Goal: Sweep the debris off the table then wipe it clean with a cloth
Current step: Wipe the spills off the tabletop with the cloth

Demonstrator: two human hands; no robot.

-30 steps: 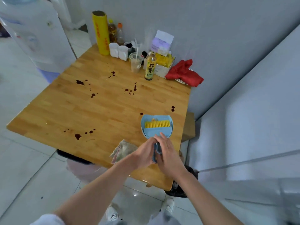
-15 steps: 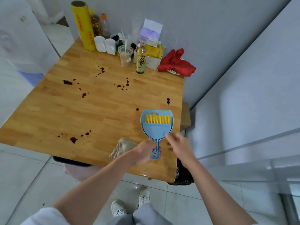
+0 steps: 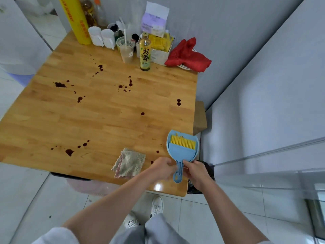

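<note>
Across the left and middle of the frame the table (image 3: 52, 120) carries dark spots (image 3: 69, 152) from its far side to the near edge, so we judge the sweeping not begun and the wiping untouched. Lower centre, the cloth (image 3: 129, 163) lies folded near the table's front edge. Just right of it our left hand (image 3: 162, 169) curls round the blue handle from one side while our right hand (image 3: 195, 170) pinches it from the other; the dustpan (image 3: 182, 150), brush (image 3: 182, 142) nested inside, rests at the table's right corner. We cannot tell whether the spots are dry crumbs or liquid, and the bin below is mostly hidden.
</note>
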